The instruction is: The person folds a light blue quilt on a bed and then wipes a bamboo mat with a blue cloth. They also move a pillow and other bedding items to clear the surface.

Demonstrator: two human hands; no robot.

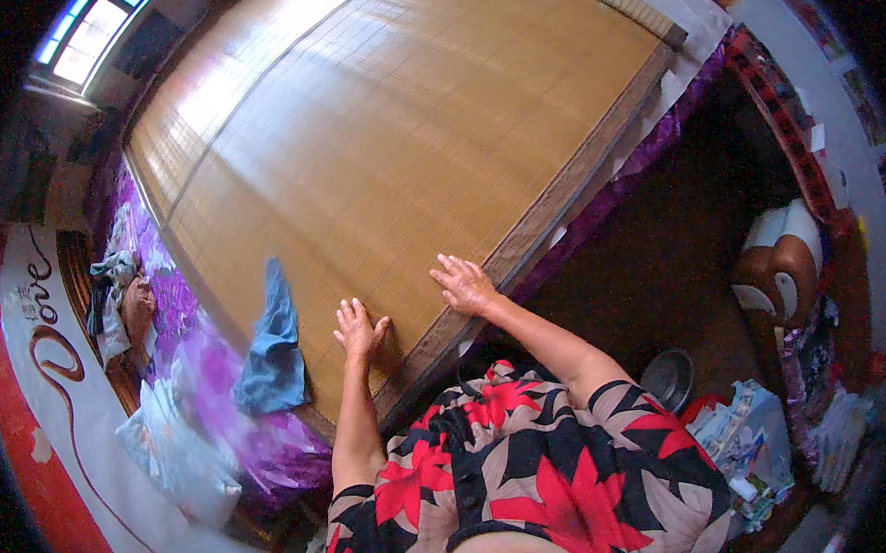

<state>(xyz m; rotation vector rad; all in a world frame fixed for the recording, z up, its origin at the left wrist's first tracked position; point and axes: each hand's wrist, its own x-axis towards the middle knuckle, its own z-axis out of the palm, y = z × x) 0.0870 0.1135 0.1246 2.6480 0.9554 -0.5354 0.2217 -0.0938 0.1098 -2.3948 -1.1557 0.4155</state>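
Observation:
A large tan woven sleeping mat [388, 176] lies spread over a bed before me, with a brown cloth border [569, 163] along its edge. My left hand [360, 329] rests on the mat close to the near corner, fingers apart. Farther right, my right hand [465, 284] lies on the mat beside the border, fingers spread and holding nothing. Left of my left hand, a blue cloth [274, 350] drapes over the mat's edge. The mat looks flat and shiny, with a dark seam line [225, 130] across its far part.
Purple patterned bedding [185, 315] hangs below the mat at left, near a white pillow-like bundle [179, 443] and several garments [122, 297]. On the right floor stand a metal basin [667, 378] and a filled plastic bag [753, 450]. A rolled mat end [630, 8] lies at the far edge.

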